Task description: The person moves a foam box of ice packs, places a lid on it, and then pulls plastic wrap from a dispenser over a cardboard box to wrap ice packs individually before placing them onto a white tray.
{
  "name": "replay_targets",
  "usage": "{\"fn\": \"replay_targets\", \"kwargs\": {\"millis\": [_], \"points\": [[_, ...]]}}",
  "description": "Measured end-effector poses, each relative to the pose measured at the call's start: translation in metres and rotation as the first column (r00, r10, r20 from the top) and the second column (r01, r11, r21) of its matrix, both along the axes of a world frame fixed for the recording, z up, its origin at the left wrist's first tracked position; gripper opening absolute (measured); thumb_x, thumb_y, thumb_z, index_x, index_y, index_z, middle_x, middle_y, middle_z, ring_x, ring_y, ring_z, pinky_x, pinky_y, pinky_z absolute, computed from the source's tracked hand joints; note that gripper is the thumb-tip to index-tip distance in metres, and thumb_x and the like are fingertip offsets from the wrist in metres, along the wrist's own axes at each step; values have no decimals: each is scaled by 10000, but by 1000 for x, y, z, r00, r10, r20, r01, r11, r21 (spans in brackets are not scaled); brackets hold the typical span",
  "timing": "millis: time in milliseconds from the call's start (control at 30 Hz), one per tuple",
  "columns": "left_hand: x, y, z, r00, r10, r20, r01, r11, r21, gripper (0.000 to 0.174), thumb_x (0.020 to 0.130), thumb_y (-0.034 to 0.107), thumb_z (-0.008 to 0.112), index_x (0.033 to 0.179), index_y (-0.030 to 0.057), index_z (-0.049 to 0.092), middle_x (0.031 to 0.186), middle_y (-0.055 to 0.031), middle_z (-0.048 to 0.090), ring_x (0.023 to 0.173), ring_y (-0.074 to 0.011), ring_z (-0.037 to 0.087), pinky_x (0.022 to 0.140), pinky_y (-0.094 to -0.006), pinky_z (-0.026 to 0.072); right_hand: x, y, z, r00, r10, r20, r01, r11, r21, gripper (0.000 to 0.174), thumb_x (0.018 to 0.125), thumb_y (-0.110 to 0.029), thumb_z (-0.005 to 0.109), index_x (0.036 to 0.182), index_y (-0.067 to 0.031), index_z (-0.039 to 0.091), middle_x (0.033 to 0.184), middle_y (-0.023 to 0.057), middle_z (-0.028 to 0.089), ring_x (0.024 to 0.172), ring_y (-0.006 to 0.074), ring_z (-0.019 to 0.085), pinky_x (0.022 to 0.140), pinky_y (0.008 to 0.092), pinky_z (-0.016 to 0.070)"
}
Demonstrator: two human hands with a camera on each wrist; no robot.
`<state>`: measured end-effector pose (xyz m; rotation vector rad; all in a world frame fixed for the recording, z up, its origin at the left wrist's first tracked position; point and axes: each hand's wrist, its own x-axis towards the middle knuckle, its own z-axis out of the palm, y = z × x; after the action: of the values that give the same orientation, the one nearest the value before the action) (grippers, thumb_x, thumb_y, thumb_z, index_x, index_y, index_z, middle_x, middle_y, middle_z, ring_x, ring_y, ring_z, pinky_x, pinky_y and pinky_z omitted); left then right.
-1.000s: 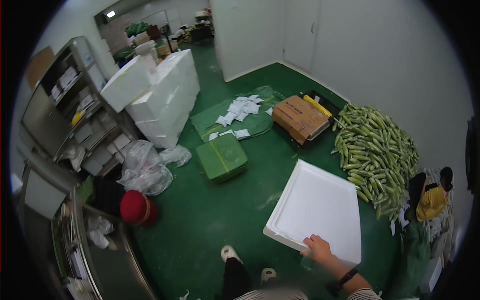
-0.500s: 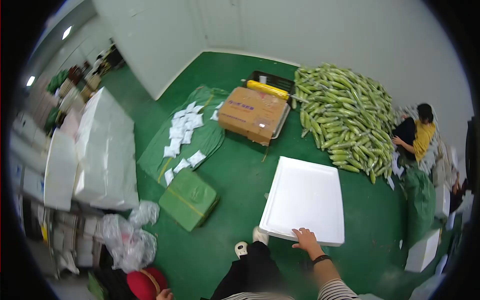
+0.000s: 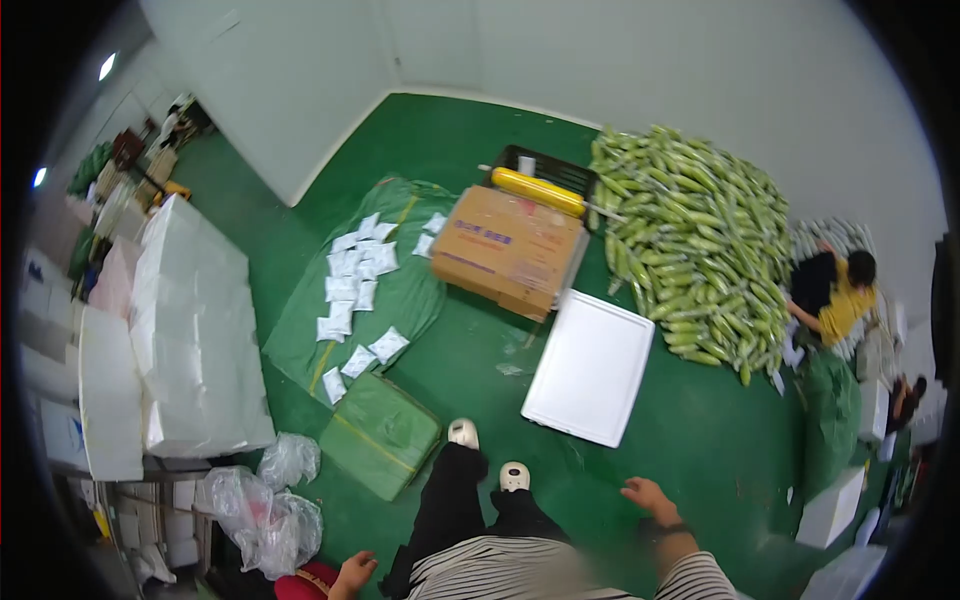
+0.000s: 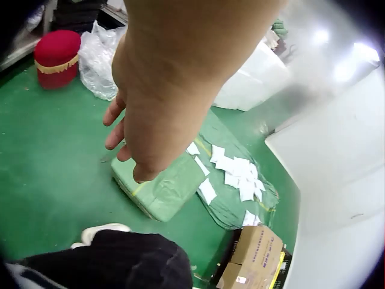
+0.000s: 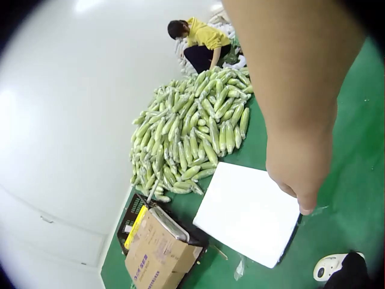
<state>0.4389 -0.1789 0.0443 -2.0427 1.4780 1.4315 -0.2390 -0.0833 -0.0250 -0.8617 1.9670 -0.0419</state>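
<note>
A white foam box lid (image 3: 590, 368) lies on the green floor in front of me, its rimmed face up. My right hand (image 3: 652, 497) is apart from it, below its near right corner in the head view, and holds nothing. In the right wrist view that hand (image 5: 301, 168) overlaps the lid's edge (image 5: 246, 214), fingers loosely bent. My left hand (image 3: 355, 572) hangs beside the red stool (image 3: 305, 582), fingers loose and holding nothing. The left wrist view shows this hand (image 4: 150, 132) above the green wrapped block (image 4: 168, 192).
Wrapped corn cobs (image 3: 690, 250) form a big pile at right, with a person in yellow (image 3: 840, 300) beside it. A cardboard box (image 3: 505, 250) bears a yellow roll (image 3: 537, 190). White packets (image 3: 345, 265) lie on a green sheet (image 3: 290, 335). Foam boxes (image 3: 200, 330) stand at left.
My right hand has let go of the foam lid, which now lies farther forward near the cardboard box. The head view has swung rightward, and my left hand has come into it.
</note>
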Motion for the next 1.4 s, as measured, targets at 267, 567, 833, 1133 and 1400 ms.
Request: {"fn": "replay_targets", "kwargs": {"millis": [267,567,833,1133,1400], "points": [[30,-130,-91,973,215,81,-223,969,110,381,806,350,564,1057,76,651,1021,-167,656,994,-294,617,866,-364,472,-44,-133,-13,989,30,-143,-27,999,19,522,722,-355,698,1124,-34,611,1054,180,647,993,314,618,868,385,484],[-52,-370,-129,976,182,120,-199,969,146,421,802,401,534,1002,57,670,978,-192,652,961,-348,609,851,-410,468,-44,-447,72,964,219,-149,-246,950,-191,353,755,-210,699,1068,-58,633,1043,170,636,987,316,603,861,404,474],[-149,-446,-270,962,120,244,-197,925,324,580,829,525,467,936,-10,665,1010,-250,617,996,-400,570,888,-443,437,-136,-613,-93,772,598,-217,-628,771,-106,441,726,-164,716,1130,-73,566,1274,231,445,1178,411,420,995,459,356],[-154,-414,-482,771,127,624,-514,703,492,640,847,572,451,1038,-8,642,1101,-245,596,1027,-419,553,871,-491,433,-106,-640,-290,805,538,-250,-577,809,-115,649,806,-107,597,1383,-32,309,1450,246,227,1323,424,256,1079,472,222],[-135,-371,-514,845,122,520,-372,834,409,396,887,384,436,863,71,678,795,-149,671,757,-355,634,703,-456,497,-184,-562,-327,806,489,-333,-573,785,-235,597,849,-158,596,1360,-90,296,1432,287,190,1312,459,246,1054,565,230]]}}
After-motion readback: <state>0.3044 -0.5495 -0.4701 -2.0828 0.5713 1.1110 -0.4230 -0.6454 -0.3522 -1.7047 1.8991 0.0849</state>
